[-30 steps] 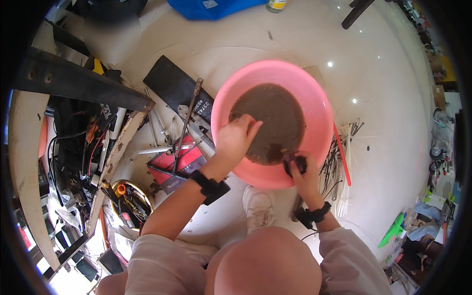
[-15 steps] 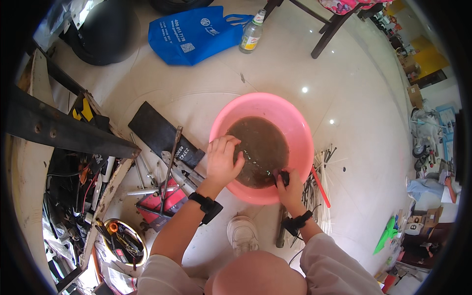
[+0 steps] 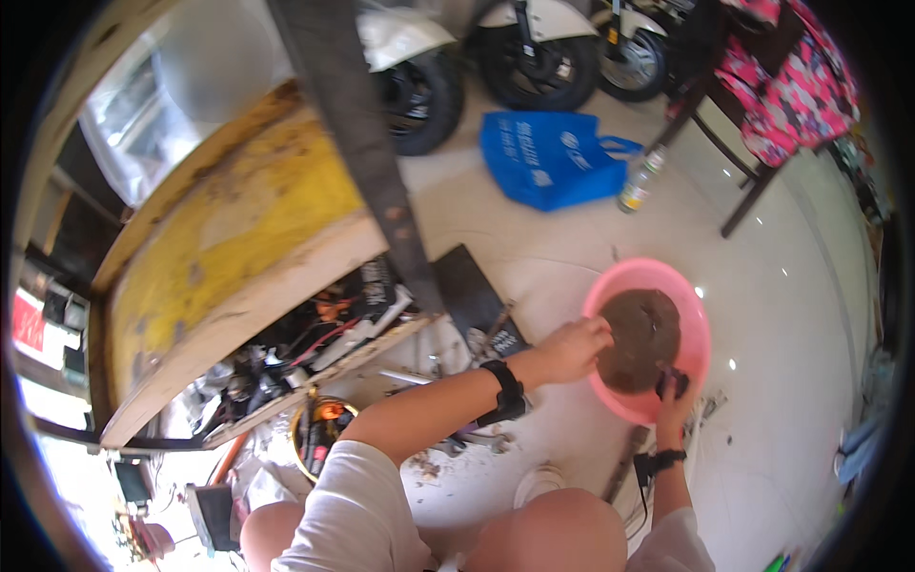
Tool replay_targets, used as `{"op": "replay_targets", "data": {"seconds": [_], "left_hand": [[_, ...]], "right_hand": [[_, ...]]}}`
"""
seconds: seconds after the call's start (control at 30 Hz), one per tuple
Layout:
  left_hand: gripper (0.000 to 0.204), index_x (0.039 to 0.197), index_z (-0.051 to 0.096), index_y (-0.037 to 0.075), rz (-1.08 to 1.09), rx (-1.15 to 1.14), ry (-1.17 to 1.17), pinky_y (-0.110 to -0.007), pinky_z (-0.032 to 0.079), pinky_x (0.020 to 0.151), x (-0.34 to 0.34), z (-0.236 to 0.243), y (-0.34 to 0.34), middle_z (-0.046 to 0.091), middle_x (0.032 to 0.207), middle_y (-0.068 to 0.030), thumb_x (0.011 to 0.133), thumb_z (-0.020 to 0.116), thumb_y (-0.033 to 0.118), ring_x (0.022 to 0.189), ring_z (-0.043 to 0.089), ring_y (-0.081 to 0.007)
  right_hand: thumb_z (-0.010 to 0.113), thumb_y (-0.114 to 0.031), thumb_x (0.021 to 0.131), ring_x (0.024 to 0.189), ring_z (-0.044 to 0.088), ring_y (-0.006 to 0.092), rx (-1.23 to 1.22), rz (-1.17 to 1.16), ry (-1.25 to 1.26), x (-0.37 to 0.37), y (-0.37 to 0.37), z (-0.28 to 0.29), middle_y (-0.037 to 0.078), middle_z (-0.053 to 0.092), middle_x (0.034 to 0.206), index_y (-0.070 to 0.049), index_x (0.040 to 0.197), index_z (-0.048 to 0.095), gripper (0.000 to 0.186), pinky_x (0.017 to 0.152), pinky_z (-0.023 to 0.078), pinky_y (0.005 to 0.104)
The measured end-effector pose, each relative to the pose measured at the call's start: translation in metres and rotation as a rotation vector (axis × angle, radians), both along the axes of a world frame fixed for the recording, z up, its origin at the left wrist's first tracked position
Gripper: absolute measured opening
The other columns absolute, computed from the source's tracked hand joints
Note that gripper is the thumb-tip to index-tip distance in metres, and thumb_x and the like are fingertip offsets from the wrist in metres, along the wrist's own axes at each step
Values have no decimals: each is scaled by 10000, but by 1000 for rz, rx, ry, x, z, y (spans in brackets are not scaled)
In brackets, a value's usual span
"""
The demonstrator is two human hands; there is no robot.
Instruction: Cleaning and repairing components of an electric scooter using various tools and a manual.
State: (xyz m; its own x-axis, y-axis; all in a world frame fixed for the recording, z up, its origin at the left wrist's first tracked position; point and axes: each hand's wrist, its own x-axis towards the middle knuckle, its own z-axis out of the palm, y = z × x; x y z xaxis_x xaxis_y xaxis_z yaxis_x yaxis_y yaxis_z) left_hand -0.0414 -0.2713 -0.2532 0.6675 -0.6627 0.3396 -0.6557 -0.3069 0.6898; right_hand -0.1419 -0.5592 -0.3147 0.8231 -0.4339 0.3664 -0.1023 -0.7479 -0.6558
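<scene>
A pink plastic basin (image 3: 697, 329) on the floor holds brown, murky water (image 3: 637, 345). My left hand (image 3: 578, 347) is at the basin's left rim, its fingers curled together; whatever they may hold is hidden. My right hand (image 3: 673, 400) is inside the basin's lower right rim, closed around a small dark object (image 3: 670, 379) just at the water. A flat black sheet (image 3: 469, 281) lies left of the basin, with metal tools below it, partly behind my left forearm. Both wrists wear black straps. The picture is slightly blurred.
At left, a worn frame with a yellow panel (image 3: 205, 248) holds cables; a tub of tools (image 3: 319, 443) stands below. Scooters (image 3: 534, 67), a blue bag (image 3: 534, 153), a glass bottle (image 3: 639, 186) and a cloth-draped chair (image 3: 772, 86) are beyond. Someone's legs (image 3: 858, 443) show at far right.
The view has swung up and left, bringing scooters and the yellow panel in. My left hand's fingers have drawn together at the rim. My right hand still grips the dark object.
</scene>
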Motion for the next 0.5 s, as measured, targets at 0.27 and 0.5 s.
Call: {"op": "replay_targets", "data": {"seconds": [0.27,0.5], "left_hand": [[183,922,581,29,140,292,7,-406,481,781,-95,185,152,539,984,-128,747,593,81,923,561,-310],[165,971,601,29,399,178,-147,-354,493,736,-114,296,267,594,936,-122,809,571,39,864,591,-293]], "right_hand": [[577,-101,861,949,536,211,297,292,-120,27,81,64,102,556,1008,-14,1097,504,262,879,410,312],[609,18,782,868,554,165,290,784,-106,95,175,204,64,585,902,-22,966,550,197,814,434,272]]}}
